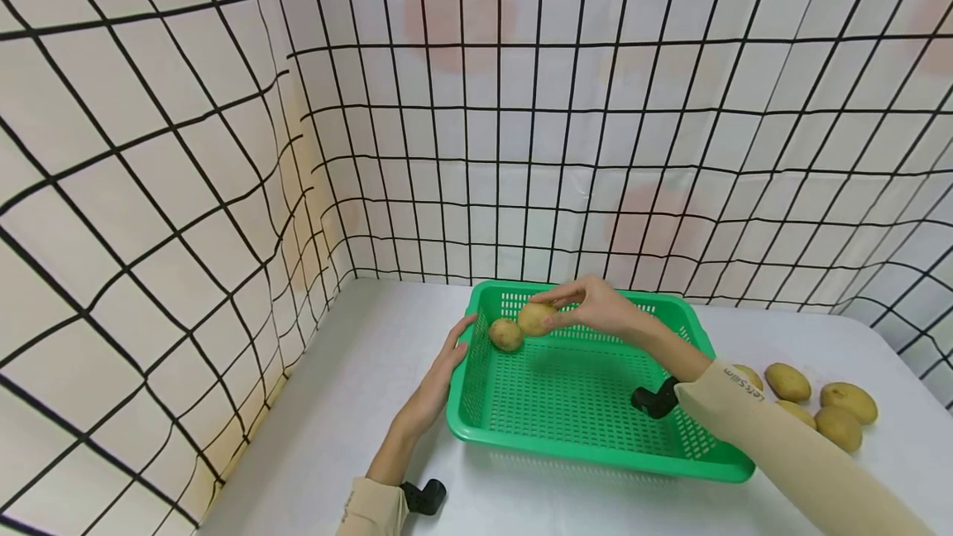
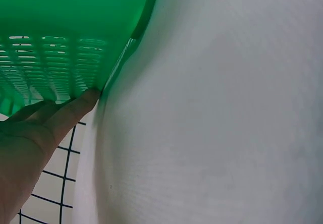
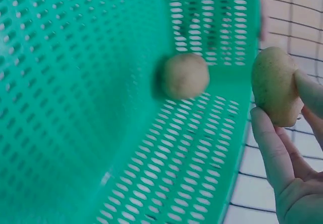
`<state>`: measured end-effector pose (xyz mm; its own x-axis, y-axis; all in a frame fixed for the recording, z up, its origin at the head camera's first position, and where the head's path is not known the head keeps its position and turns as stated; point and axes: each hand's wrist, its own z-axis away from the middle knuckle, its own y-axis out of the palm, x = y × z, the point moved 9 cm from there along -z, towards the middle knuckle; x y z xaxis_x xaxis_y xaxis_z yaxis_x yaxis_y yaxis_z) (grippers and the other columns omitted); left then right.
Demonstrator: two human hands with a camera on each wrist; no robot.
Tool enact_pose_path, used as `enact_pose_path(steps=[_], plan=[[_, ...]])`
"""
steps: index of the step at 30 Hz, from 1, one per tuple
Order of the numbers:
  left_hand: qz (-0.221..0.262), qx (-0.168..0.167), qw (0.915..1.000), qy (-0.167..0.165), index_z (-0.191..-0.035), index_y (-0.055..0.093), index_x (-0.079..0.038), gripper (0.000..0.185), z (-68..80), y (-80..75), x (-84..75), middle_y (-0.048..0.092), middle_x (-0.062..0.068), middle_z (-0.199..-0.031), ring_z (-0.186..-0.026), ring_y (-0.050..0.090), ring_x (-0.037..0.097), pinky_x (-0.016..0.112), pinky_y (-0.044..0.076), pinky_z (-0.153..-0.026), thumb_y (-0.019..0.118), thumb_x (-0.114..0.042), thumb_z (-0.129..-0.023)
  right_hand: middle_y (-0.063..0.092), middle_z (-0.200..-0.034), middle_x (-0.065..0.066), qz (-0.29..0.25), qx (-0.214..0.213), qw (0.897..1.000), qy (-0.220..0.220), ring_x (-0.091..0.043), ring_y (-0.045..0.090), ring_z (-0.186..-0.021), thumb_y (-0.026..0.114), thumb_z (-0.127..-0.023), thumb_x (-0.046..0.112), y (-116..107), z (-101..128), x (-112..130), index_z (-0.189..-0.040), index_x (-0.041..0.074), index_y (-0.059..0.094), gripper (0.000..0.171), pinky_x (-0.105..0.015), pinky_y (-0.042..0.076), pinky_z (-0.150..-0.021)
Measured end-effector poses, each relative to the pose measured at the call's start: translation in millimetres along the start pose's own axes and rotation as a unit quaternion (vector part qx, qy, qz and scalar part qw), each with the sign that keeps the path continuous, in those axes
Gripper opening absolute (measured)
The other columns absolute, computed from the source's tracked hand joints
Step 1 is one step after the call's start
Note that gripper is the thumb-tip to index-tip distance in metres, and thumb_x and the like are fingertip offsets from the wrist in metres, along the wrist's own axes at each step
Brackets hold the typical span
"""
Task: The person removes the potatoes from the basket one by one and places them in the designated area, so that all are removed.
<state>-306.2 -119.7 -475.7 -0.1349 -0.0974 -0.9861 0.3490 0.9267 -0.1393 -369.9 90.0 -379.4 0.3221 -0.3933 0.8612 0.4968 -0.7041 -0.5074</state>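
Fingers point(image 3: 270, 148) of the right hand point(image 1: 605, 307) pinched a potato point(image 1: 537, 318) above the green basket point(image 1: 596, 453), beside another potato point(image 1: 506, 334) inside it. Left hand point(image 1: 439, 383) lay straight-fingered against the basket's outer wall on the desk point(image 1: 357, 404).

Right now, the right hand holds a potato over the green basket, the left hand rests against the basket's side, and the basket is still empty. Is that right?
Not quite: the green basket is not empty. The head view shows one potato already lying inside, near its far left corner. The right hand does hold another potato above it, and the left hand rests against its side.
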Motion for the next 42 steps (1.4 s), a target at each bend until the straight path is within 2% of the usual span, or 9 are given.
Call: enact_pose_path(steps=[8, 13, 17, 20, 24, 28, 34, 40, 42], plan=[[-0.002, 0.000, 1.0000, -0.001, -0.164, 0.014, -0.037, 0.052, -0.4, 1.9, 0.2, 0.012, 0.006, -0.173, -0.151, 0.028, 0.038, 0.057, 0.034, -0.114, 0.018, -0.043, -0.113, 0.070, -0.135, -0.008, 0.047, -0.064, 0.996, 0.034, -0.022, 0.066, -0.116, 0.085, -0.086, 0.029, -44.2, 37.6, 5.5, -0.129, 0.018, 0.074, 0.046, -0.048, 0.053, -0.098], [-0.004, -0.004, 1.0000, -0.005, -0.164, 0.015, -0.039, 0.051, 1.7, 1.3, 0.7, 0.013, 0.005, -0.173, -0.151, 0.028, 0.037, 0.058, 0.034, -0.113, 0.019, -0.043, -0.113, 0.067, -0.139, -0.009, 0.082, -0.108, 0.989, 0.060, -0.028, 0.062, -0.123, 0.081, -0.090, 0.038, -72.1, 74.8, 9.1, -0.135, 0.021, 0.070, 0.049, -0.053, 0.054, -0.096], [0.000, -0.007, 1.0000, -0.005, -0.163, 0.017, -0.039, 0.050, 2.3, 0.4, -0.3, 0.015, 0.004, -0.172, -0.150, 0.029, 0.036, 0.056, 0.034, -0.113, 0.020, -0.042, -0.113, 0.063, -0.144, -0.008, 0.101, -0.143, 0.982, 0.067, -0.013, 0.061, -0.123, 0.077, -0.094, 0.039, -95.7, 104.0, 8.3, -0.139, 0.022, 0.068, 0.049, -0.058, 0.051, -0.101], [0.002, -0.004, 1.0000, -0.003, -0.164, 0.017, -0.038, 0.051, 2.0, 0.3, -1.3, 0.014, 0.004, -0.173, -0.150, 0.029, 0.035, 0.056, 0.033, -0.113, 0.020, -0.041, -0.113, 0.062, -0.146, 0.002, 0.106, -0.161, 0.978, 0.077, 0.005, 0.058, -0.116, 0.075, -0.095, 0.038, -110.7, 123.3, 3.1, -0.141, 0.022, 0.066, 0.049, -0.057, 0.050, -0.102], [-0.003, 0.000, 1.0000, 0.002, -0.165, 0.014, -0.034, 0.052, 1.6, 0.6, -2.8, 0.012, 0.007, -0.173, -0.152, 0.026, 0.037, 0.059, 0.031, -0.115, 0.018, -0.041, -0.113, 0.061, -0.137, 0.021, 0.117, -0.180, 0.972, 0.094, 0.014, 0.054, -0.110, 0.074, -0.096, 0.039, -126.3, 145.4, -4.7, -0.143, 0.025, 0.064, 0.050, -0.059, 0.050, -0.100], [-0.003, -0.006, 1.0000, 0.001, -0.165, 0.015, -0.034, 0.052, 0.4, -0.3, -2.6, 0.013, 0.008, -0.173, -0.152, 0.026, 0.038, 0.062, 0.030, -0.116, 0.018, -0.039, -0.113, 0.059, -0.124, 0.031, 0.121, -0.190, 0.967, 0.120, 0.011, 0.048, -0.114, 0.074, -0.096, 0.041, -137.0, 165.7, -15.6, -0.146, 0.025, 0.060, 0.054, -0.071, 0.043, -0.099], [-0.001, -0.011, 0.9999, -0.002, -0.165, 0.017, -0.034, 0.051, -0.9, 0.7, -2.1, 0.014, 0.007, -0.173, -0.153, 0.026, 0.037, 0.064, 0.029, -0.117, 0.020, -0.037, -0.113, 0.053, -0.125, 0.041, 0.108, -0.205, 0.958, 0.170, -0.023, 0.044, -0.138, 0.072, -0.096, 0.046, -150.0, 204.9, -41.7, -0.151, 0.024, 0.055, 0.062, -0.085, 0.024, -0.102], [0.000, -0.003, 1.0000, 0.001, -0.165, 0.016, -0.034, 0.052, -0.9, 2.9, -2.3, 0.012, 0.007, -0.173, -0.153, 0.024, 0.037, 0.061, 0.029, -0.116, 0.019, -0.038, -0.114, 0.045, -0.112, 0.055, 0.097, -0.243, 0.943, 0.203, 0.023, 0.034, -0.112, 0.071, -0.097, 0.044, -157.6, 257.2, -73.8, -0.151, 0.028, 0.054, 0.059, -0.085, 0.020, -0.104], [0.001, -0.003, 1.0000, 0.003, -0.165, 0.016, -0.035, 0.051, -0.4, 2.5, -2.7, 0.013, 0.007, -0.173, -0.152, 0.025, 0.037, 0.059, 0.030, -0.116, 0.019, -0.039, -0.113, 0.045, -0.107, 0.056, 0.083, -0.247, 0.939, 0.227, 0.025, 0.032, -0.106, 0.071, -0.097, 0.045, -156.7, 273.2, -87.5, -0.151, 0.032, 0.054, 0.058, -0.085, 0.021, -0.103]])
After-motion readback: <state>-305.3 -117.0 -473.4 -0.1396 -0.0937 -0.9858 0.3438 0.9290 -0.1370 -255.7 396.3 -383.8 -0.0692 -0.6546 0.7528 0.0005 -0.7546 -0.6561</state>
